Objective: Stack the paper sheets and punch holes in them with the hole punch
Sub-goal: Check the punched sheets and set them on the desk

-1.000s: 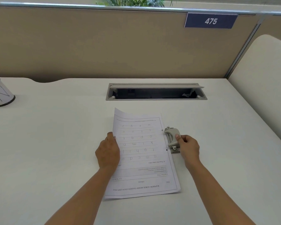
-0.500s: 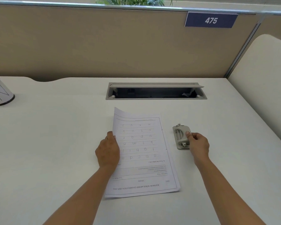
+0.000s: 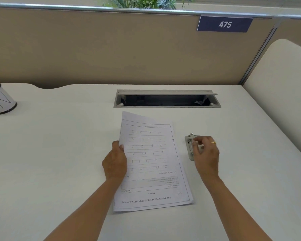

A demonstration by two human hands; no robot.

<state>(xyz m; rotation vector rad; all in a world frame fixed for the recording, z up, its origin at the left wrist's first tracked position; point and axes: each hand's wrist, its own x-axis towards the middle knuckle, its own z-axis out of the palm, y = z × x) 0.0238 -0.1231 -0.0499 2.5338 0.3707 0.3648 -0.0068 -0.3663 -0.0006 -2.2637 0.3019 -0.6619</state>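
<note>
White table (image 3: 59,162), flat top. Recessed cable tray (image 3: 167,92) near far edge, centre, lid open. Paper sheets (image 3: 151,171) lie mid-table, far-left corner lifted off surface. Hole punch (image 3: 189,146) to right of sheets, apart. Cup (image 3: 0,100) at left edge.

Blurred right hand (image 3: 206,153) covering half the punch (image 3: 189,147), contact unclear, left hand (image 3: 115,164) fingers hidden under sheets (image 3: 151,162), sheet count untellable, small print unreadable, cup (image 3: 2,101) cut by left edge, plant (image 3: 146,1) cropped at top
</note>
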